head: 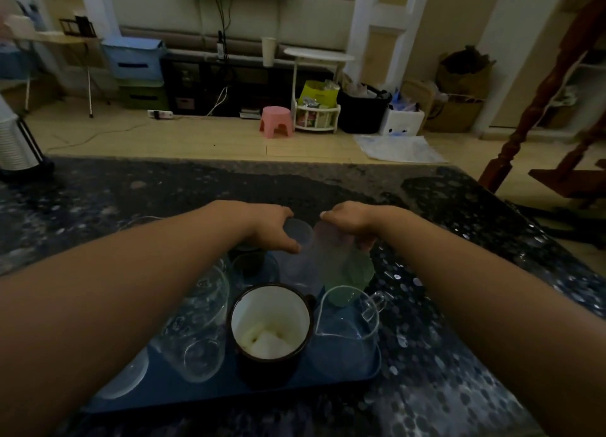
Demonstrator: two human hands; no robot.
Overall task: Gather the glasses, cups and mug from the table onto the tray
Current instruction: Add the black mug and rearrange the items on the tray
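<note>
Lower centre: enamel mug upright on blue tray. Mid-frame: left hand fingers wrapped around clear cup; right hand clamped on frosted cup.

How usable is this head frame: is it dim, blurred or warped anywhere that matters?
Head view: dim overall, so the blue tray reads dark; the clear cups under the left hand and right hand smear with motion blur; the white-lined mug is sharp; wide-angle bending at the edges; speckled glints on the table.
</note>
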